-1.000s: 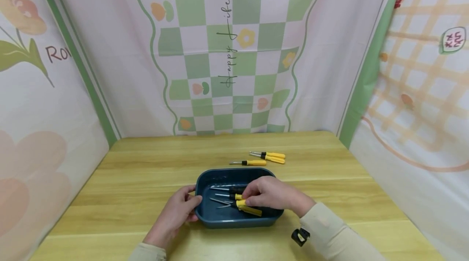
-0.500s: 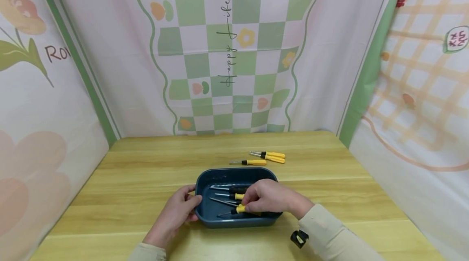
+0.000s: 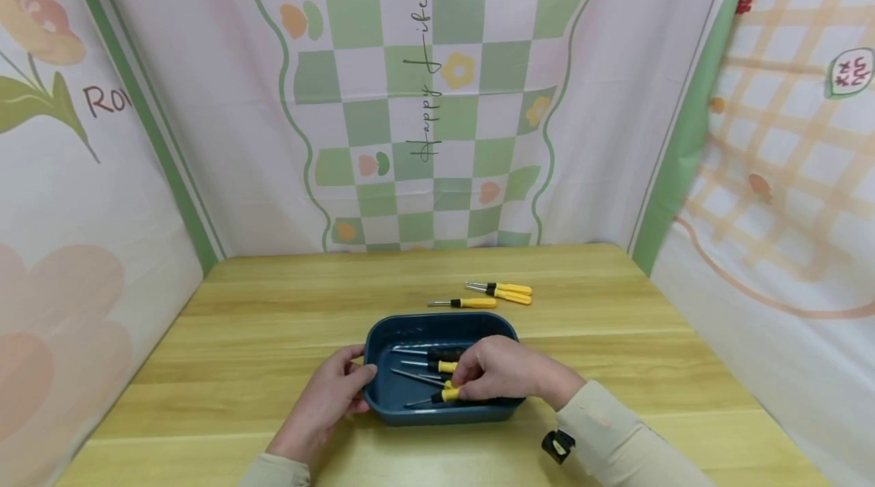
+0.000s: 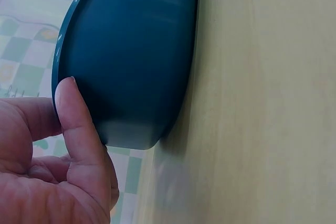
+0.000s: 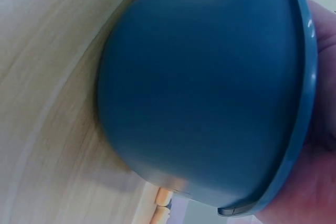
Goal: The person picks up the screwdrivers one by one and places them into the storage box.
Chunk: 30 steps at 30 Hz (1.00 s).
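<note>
A dark blue rectangular tray (image 3: 444,417) sits on the table with several screwdrivers in it. My left hand (image 3: 333,384) pinches the tray's left rim; the left wrist view has the fingers (image 4: 79,124) on both sides of that rim. Reaching in over the right side, my right hand (image 3: 502,369) pinches the yellow handle of a screwdriver (image 3: 447,395) lying low near the tray's front wall. Behind it lie a black-handled screwdriver (image 3: 437,354) and a yellow-handled screwdriver (image 3: 444,367). Other handles are partly hidden by my right hand. In the right wrist view the tray wall hides the fingertips.
Beyond the tray, a yellow screwdriver (image 3: 473,304) lies on the wooden table (image 3: 287,297). Two more yellow screwdrivers (image 3: 509,294) lie side by side to its right. A patterned cloth backdrop (image 3: 437,92) rises behind the table, with cloth walls on both sides.
My right hand has moved the pinched yellow screwdriver slightly toward the tray's front wall and lowered it there. My left hand has kept its grip on the rim.
</note>
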{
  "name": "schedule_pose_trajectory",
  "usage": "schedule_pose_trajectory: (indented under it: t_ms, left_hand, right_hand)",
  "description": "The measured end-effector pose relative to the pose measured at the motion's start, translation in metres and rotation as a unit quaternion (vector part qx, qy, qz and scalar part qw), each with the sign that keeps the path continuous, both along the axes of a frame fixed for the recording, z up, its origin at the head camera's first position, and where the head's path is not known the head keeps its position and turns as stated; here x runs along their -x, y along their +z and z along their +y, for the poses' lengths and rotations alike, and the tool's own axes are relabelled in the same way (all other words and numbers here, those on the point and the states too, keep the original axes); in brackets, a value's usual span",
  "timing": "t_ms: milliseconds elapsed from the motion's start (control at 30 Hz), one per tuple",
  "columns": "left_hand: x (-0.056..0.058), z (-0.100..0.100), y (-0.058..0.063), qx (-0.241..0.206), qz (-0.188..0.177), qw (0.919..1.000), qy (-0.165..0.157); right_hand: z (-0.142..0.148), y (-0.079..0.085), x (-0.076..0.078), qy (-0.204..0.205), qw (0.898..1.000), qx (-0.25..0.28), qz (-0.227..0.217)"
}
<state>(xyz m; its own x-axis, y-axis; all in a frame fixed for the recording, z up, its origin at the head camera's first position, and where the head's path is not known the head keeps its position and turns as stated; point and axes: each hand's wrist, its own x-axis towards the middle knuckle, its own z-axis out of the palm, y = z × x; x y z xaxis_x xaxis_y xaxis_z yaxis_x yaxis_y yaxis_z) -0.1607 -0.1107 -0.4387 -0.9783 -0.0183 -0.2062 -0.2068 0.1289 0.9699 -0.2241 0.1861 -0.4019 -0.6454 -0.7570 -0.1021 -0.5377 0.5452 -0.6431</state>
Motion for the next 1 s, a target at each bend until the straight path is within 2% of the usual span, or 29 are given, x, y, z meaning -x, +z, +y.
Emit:
schedule_pose_trajectory:
  t_ms: [1000]
  left_hand:
    - [0.0004, -0.0006, 0.0030, 0.005, -0.005, 1.0000, 0.000]
  right_hand:
    - [0.0000, -0.0006, -0.0024, -0.005, 1.000, 0.002, -0.007]
